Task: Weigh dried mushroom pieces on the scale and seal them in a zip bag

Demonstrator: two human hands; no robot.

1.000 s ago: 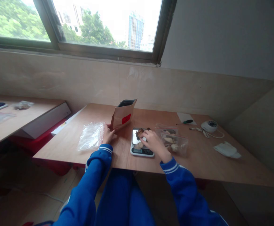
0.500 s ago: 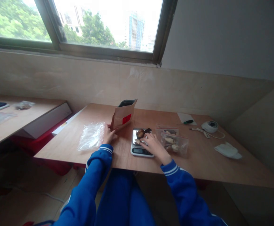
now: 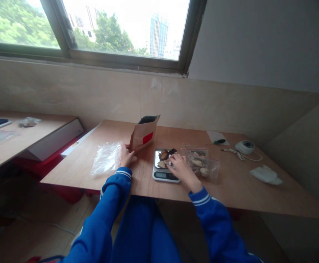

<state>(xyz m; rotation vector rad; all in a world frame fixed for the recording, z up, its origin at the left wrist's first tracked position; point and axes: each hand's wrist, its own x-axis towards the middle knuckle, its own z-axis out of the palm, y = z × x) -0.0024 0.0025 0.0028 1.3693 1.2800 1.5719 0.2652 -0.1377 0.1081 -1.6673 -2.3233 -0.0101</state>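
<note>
Several dried pieces [image 3: 163, 155] already lie on the scale [image 3: 163, 176]; more sit in clear bags [image 3: 203, 171] beside it; an open pouch [image 3: 143, 133] stands on the bench [image 3: 230, 195], contents hidden; right hand [image 3: 180, 168] curls over the scale, left hand [image 3: 126, 157] lies at the pouch's base; either's grip, I cannot tell.

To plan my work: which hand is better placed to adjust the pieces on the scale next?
Right hand, probably: it is over the scale, by the pieces; the left hand is at the paper bag.

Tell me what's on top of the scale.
On the scale lie brown, pale and dark pieces. The right hand covers part of it; anything under the hand cannot be seen.
</note>
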